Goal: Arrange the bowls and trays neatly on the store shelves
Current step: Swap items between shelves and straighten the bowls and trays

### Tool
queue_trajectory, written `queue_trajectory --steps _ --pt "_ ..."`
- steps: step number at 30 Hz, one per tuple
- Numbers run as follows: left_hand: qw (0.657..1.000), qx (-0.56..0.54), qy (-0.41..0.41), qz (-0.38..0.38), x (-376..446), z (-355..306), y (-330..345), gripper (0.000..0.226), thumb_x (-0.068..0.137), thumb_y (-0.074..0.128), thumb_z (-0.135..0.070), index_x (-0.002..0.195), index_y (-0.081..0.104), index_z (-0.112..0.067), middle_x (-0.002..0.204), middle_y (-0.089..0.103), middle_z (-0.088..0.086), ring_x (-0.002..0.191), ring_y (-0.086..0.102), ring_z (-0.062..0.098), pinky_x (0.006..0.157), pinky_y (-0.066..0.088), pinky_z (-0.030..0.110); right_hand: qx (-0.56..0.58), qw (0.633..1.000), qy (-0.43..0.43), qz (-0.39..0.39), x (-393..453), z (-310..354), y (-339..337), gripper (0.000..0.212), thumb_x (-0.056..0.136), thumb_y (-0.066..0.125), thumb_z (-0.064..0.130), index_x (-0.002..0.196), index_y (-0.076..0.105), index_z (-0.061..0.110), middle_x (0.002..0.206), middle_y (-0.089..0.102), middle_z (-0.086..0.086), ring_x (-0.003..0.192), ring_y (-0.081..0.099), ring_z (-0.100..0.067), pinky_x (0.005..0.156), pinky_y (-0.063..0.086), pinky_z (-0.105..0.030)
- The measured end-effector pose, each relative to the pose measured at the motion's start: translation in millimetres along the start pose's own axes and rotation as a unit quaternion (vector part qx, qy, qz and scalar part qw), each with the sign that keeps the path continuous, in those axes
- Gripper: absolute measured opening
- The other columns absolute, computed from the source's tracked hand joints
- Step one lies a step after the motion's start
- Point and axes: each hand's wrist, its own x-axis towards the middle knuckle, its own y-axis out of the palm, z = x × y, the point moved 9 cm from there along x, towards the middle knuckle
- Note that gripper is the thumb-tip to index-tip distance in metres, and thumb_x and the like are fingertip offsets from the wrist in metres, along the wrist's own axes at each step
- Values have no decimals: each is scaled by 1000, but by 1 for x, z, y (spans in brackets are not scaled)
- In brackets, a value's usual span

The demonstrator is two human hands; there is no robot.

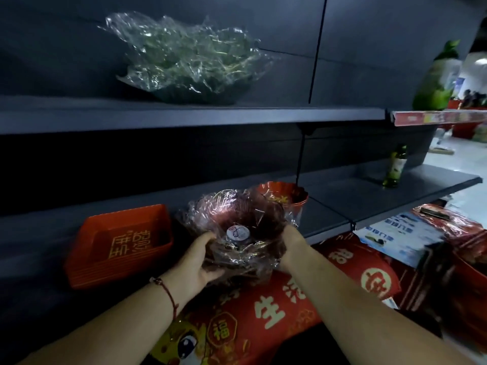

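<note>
A stack of dark red bowls wrapped in clear plastic (pixel 237 222) hangs at the front edge of the lower shelf (pixel 342 204). My left hand (pixel 196 262) grips its left underside and my right hand (pixel 291 241) grips its right side. A round white sticker shows inside the top bowl. Left of it a stack of red rectangular trays (pixel 118 241) with gold characters leans on the same shelf. Behind the wrapped stack stands a red scalloped bowl (pixel 286 198). A plastic-wrapped stack of green bowls (pixel 189 61) rests on the upper shelf (pixel 184 117).
A green glass bottle (pixel 394 167) stands far right on the lower shelf. Below the shelf lie red packages with gold and white characters (pixel 276 306) and a blue-and-white carton (pixel 395 233). A red price strip (pixel 437 117) marks the neighbouring shelf unit at right.
</note>
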Motion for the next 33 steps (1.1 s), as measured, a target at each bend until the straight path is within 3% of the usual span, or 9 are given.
queue_trajectory --steps 5,10,15,17,19,21,24,27,33 --pt "999 36 30 -3 29 -12 4 18 88 64 -34 94 58 -18 98 62 10 103 62 33 95 49 52 15 1000 -21 11 25 6 7 38 88 58 41 106 70 10 83 73 -14 87 65 -30 77 54 -41" --pt "984 171 58 -15 29 -21 -4 42 88 56 -54 120 49 -27 106 56 -1 97 57 26 89 52 46 -34 998 -47 15 44 15 7 46 78 67 42 107 69 6 102 70 -16 93 65 -32 90 52 -48" --pt "898 383 215 2 -3 -55 -15 59 97 50 -42 149 27 -28 146 40 3 107 51 12 79 46 24 -212 970 -103 -56 24 33 3 39 91 60 37 113 61 5 100 66 -17 82 62 -29 75 52 -38" --pt "794 503 342 -9 -28 -77 -22 57 96 54 -36 148 31 -30 149 34 -4 121 46 10 95 38 22 -369 887 -247 -123 -3 59 9 58 89 56 40 138 43 12 125 56 -13 112 54 -31 90 45 -36" --pt "668 609 425 -44 -49 -91 -38 56 96 52 -38 148 31 -33 153 26 -10 139 29 13 108 26 27 -508 748 -411 -114 -53 65 44 70 88 55 40 148 27 17 149 34 -10 141 26 -30 116 25 -41" --pt "560 695 443 -87 -52 -96 -63 58 96 47 -42 149 25 -35 157 21 -9 142 23 16 112 22 32 -610 585 -531 -54 -107 41 99 65 92 54 29 149 25 18 156 24 -2 147 9 -22 118 11 -36" --pt "479 772 389 -153 -38 -95 -113 63 94 45 -48 150 23 -30 155 28 -1 142 22 22 117 14 46 -698 465 -536 98 -131 -32 170 67 92 53 28 151 21 23 158 20 -3 147 10 -23 117 12 -34" --pt "494 790 305 -196 -27 -93 -166 68 91 47 -51 150 23 -28 151 33 -2 143 19 26 114 9 60 -774 435 -435 148 -98 -94 199 78 95 49 29 153 -3 22 161 -4 -6 148 -5 -28 118 -2 -35" --pt "579 739 283 -195 -33 -97 -199 49 94 44 -47 140 34 -32 145 31 1 139 18 27 113 24 51 -716 546 -417 126 -78 -116 212 68 96 46 39 152 10 26 160 11 -3 146 12 -33 116 16 -42"
